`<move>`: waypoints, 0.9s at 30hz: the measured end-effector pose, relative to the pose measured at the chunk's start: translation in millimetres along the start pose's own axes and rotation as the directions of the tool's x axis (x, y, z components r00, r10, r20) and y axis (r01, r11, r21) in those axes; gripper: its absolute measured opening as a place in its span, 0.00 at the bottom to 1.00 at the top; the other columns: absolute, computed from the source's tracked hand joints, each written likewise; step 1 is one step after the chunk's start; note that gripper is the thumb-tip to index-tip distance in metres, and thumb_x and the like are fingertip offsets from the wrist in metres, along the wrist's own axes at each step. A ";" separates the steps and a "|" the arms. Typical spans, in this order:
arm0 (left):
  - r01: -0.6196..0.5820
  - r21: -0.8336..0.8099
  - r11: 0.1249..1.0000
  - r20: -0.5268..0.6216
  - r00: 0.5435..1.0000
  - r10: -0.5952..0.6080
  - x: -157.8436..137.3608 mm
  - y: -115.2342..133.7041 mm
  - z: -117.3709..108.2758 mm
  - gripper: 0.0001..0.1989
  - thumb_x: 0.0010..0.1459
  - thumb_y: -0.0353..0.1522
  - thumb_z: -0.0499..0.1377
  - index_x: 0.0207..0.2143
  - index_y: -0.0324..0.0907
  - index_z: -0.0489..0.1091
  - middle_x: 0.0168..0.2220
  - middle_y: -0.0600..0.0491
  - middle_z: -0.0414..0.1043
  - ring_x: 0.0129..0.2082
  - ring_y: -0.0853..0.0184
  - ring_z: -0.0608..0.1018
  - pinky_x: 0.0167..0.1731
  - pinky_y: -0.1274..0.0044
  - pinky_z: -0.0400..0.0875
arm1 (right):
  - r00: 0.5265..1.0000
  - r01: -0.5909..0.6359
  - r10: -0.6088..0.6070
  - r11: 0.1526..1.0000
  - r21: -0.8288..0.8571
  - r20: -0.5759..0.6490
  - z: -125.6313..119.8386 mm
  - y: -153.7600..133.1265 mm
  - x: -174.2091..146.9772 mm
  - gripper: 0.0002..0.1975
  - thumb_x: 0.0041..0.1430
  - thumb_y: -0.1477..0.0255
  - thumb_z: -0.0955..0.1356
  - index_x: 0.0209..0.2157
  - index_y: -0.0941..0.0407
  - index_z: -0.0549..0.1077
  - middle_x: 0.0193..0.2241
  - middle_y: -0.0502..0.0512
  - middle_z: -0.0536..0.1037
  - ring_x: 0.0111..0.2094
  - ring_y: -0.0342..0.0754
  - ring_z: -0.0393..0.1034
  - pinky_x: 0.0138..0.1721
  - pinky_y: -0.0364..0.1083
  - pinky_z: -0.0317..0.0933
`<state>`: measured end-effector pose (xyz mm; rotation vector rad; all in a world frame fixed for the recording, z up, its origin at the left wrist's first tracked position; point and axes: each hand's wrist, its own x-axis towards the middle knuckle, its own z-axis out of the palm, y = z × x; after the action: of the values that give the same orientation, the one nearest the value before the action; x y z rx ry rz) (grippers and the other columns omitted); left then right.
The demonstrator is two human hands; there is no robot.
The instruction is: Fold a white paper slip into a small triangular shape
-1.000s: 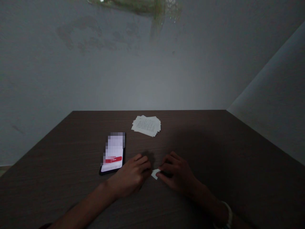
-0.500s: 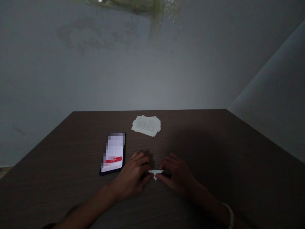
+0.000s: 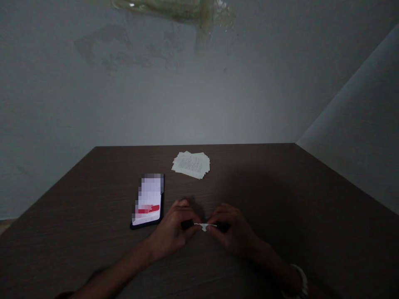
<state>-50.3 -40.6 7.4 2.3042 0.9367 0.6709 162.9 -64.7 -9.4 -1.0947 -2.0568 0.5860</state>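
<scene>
A small folded piece of white paper [image 3: 204,227] is pinched between my two hands, low over the middle of the table. My left hand [image 3: 177,224] grips its left end between thumb and fingers. On the other end, my right hand [image 3: 230,227] pinches it in the same way, fingers curled. Much of the paper lies hidden behind the fingertips, and its exact folds are too small to make out. Beyond the hands rests a loose stack of printed paper sheets [image 3: 191,164].
A phone [image 3: 147,201] with a lit, partly blurred screen lies left of my left hand. The dark brown wooden table [image 3: 264,166] meets a stained grey wall [image 3: 199,91] at its far edge. A pale band [image 3: 303,282] circles my right wrist.
The paper now looks thinner and flatter between my fingertips, with its lower point shorter. Both hands have shifted only slightly; the phone and stack stay in place.
</scene>
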 end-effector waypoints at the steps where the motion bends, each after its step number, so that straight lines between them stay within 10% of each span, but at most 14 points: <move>1: 0.010 -0.022 1.000 -0.009 1.000 -0.010 0.5 0.5 -0.5 0.02 0.56 0.31 0.62 0.30 0.43 0.74 0.30 0.53 0.72 0.37 0.62 0.71 0.39 0.70 0.62 | 1.000 0.008 -0.008 1.000 0.015 -0.009 -0.2 0.7 0.1 0.02 0.54 0.74 0.71 0.28 0.55 0.77 0.26 0.51 0.76 0.29 0.46 0.68 0.32 0.45 0.58; 27: -0.113 -0.028 0.993 -0.023 0.993 0.112 -0.7 17.6 -3.7 0.08 0.58 0.27 0.54 0.28 0.43 0.70 0.27 0.55 0.70 0.34 0.64 0.70 0.40 0.68 0.61 | 0.992 0.123 -0.121 0.992 0.030 -0.047 2.7 -5.4 -0.1 0.05 0.56 0.75 0.69 0.27 0.54 0.76 0.26 0.51 0.76 0.29 0.45 0.68 0.33 0.45 0.61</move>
<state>-45.0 -50.5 21.3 2.3416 0.8058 0.7523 158.1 -67.8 -7.6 -0.9472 -2.0516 0.5274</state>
